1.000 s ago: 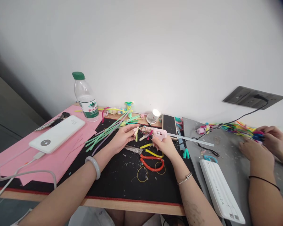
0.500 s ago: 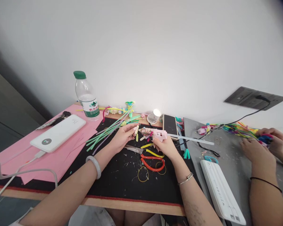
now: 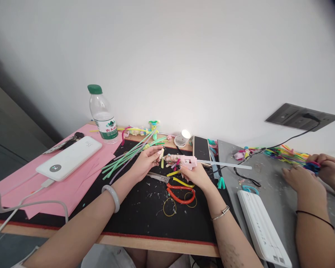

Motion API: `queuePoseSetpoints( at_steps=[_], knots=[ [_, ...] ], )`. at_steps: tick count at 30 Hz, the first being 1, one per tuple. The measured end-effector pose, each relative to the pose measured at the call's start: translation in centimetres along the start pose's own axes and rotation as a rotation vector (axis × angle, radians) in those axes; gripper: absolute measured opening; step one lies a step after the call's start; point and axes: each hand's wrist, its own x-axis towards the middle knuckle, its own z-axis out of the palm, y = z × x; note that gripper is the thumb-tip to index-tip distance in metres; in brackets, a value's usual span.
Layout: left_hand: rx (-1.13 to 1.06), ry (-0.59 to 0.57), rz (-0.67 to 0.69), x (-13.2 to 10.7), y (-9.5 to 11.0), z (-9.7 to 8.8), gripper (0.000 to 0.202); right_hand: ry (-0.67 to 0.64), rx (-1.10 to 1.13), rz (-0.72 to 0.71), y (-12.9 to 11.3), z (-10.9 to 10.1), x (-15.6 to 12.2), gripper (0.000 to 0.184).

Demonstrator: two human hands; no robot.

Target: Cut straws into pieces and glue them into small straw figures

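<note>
My left hand (image 3: 148, 160) pinches a small pale-yellow fuzzy piece (image 3: 162, 158), which looks like pipe cleaner. In my right hand (image 3: 194, 175) is a pink glue gun (image 3: 188, 160), with a long clear glue stick (image 3: 226, 164) jutting out of its back to the right. The gun's nozzle points left, close beside the yellow piece; I cannot tell whether they touch. Below both hands, scissors with red-orange handles (image 3: 181, 194) lie on the black mat (image 3: 128, 219). Yellow strips (image 3: 183, 182) rest by the blades, and green pipe cleaners (image 3: 123, 159) fan out left of my left hand.
A water bottle (image 3: 102, 115) and a white power bank (image 3: 69, 158) stand and lie on pink paper (image 3: 53, 197). Behind my hands are a paper cup (image 3: 182, 138) and a phone (image 3: 201, 149). At right, a white power strip (image 3: 264, 227) lies near a co-worker's hands (image 3: 303, 178).
The glue gun in my right hand has shifted slightly left, its nozzle nearer the yellow piece. My left hand stays nearly still. The co-worker's hands have moved a little.
</note>
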Motion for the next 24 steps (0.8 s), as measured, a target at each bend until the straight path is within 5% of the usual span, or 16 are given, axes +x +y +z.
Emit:
queuePoseSetpoints(
  at_steps=[24],
  knots=[
    [0.023,-0.041,-0.06,-0.02,-0.04,0.1,0.026,0.151,-0.097,-0.017,0.55,-0.32,0.19,0.031]
  ],
)
